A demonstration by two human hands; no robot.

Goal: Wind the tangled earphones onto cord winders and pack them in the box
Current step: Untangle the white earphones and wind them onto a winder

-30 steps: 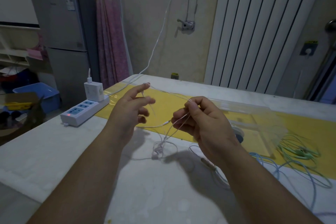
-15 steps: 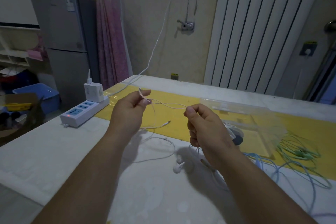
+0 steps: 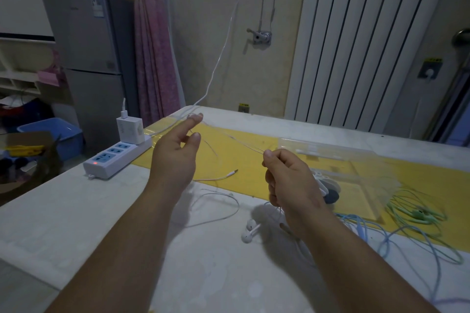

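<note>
Both hands hold the white earphones' thin cord stretched taut above the table. My left hand (image 3: 178,152) has the cord caught at the raised index fingertip, thumb a little apart. My right hand (image 3: 292,185) pinches the cord between thumb and forefinger, and more cord hangs below it. The two white earbuds (image 3: 250,230) lie on the table by my right wrist. The plug end (image 3: 234,172) rests on the yellow mat (image 3: 254,160). A clear plastic box (image 3: 330,157) stands behind my right hand, with cord winders (image 3: 330,192) partly hidden beside it.
Tangled blue earphones (image 3: 361,229) and green earphones (image 3: 417,213) lie at the right. A white power strip (image 3: 117,160) with a charger (image 3: 129,129) sits at the table's left edge, its cable running up the wall. A fridge stands beyond.
The earbuds dropped from the air onto the table. My left hand rose and moved away to the left, and the cord between the hands is drawn longer and tighter.
</note>
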